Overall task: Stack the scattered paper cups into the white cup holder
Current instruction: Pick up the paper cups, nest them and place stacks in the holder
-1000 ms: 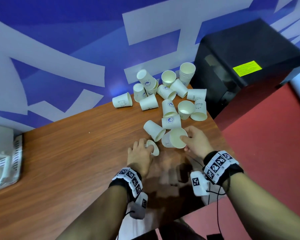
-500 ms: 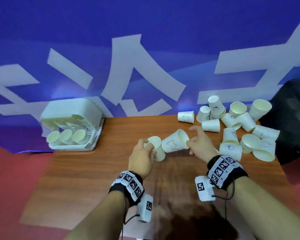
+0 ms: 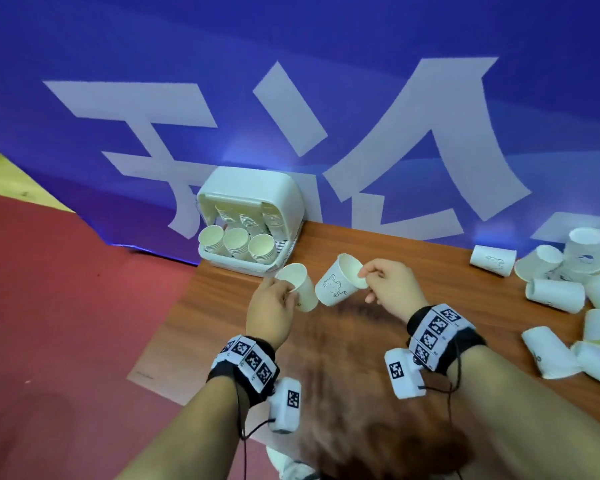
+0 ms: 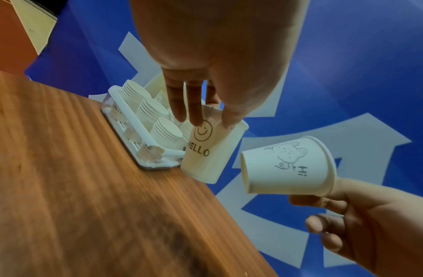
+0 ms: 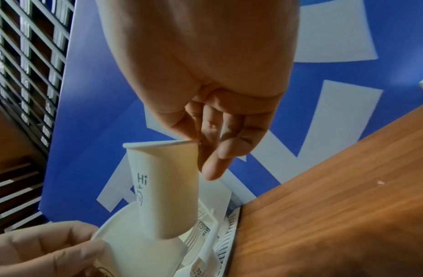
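The white cup holder (image 3: 257,195) stands at the table's far left corner against the blue wall, with three stacks of cups (image 3: 238,242) at its front and more behind. My left hand (image 3: 274,303) pinches the rim of a "HELLO" smiley cup (image 3: 300,287) (image 4: 210,151), held upright just right of the holder (image 4: 144,142). My right hand (image 3: 385,289) pinches the rim of a bear "Hi" cup (image 3: 340,284) (image 5: 163,187), tilted left with its base near the HELLO cup. Scattered paper cups (image 3: 555,294) lie at the far right of the table.
The wooden table (image 3: 361,358) has its left edge just below the holder, with red floor (image 3: 66,306) beyond it. The blue wall banner (image 3: 291,98) runs along the table's back edge. A dark slatted grille (image 5: 23,75) shows in the right wrist view.
Both hands lifted a cup each from the pile and carried them left toward the holder. The view swung left, bringing the holder to the middle and pushing the pile to the right edge.
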A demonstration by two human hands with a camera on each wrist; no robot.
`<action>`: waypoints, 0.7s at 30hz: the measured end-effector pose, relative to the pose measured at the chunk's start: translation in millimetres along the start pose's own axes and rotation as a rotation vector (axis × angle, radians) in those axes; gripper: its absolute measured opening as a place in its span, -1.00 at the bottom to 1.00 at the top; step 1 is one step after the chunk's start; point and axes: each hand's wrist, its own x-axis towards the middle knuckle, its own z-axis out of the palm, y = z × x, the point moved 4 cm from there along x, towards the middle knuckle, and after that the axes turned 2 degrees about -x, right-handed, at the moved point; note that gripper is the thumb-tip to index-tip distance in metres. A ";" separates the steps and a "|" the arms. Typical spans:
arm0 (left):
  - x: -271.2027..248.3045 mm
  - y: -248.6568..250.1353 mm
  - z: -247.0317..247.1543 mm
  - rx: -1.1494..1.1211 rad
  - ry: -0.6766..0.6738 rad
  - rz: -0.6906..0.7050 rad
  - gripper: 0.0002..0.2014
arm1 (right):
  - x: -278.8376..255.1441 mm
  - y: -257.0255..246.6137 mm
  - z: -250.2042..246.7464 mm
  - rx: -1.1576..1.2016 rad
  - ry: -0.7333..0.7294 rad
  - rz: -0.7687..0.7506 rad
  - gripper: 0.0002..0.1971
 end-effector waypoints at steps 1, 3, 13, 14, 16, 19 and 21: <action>7.9 -9.8 -8.7 -0.006 0.007 0.001 -0.93 | 6.6 -9.1 9.8 -0.010 0.000 -0.007 -0.74; 25.9 -30.2 -26.5 -0.015 0.019 -0.006 -0.93 | 20.5 -28.5 28.5 -0.039 -0.001 -0.018 -0.75; 121.2 -140.9 -99.1 -0.059 0.088 -0.067 -0.86 | 102.3 -105.1 130.1 -0.193 0.027 -0.115 -0.93; 128.3 -149.2 -102.6 -0.064 0.088 -0.072 -0.86 | 108.7 -107.5 138.4 -0.211 0.033 -0.125 -0.93; 141.4 -160.4 -108.1 -0.076 0.082 -0.065 -0.86 | 120.6 -111.5 152.4 -0.242 0.032 -0.140 -0.93; 158.7 -172.1 -108.9 -0.094 0.067 -0.034 -0.86 | 134.4 -116.4 167.3 -0.327 0.040 -0.165 -0.93; 168.4 -179.0 -103.8 -0.103 0.043 -0.030 -0.86 | 141.7 -116.5 174.9 -0.369 0.043 -0.167 -0.94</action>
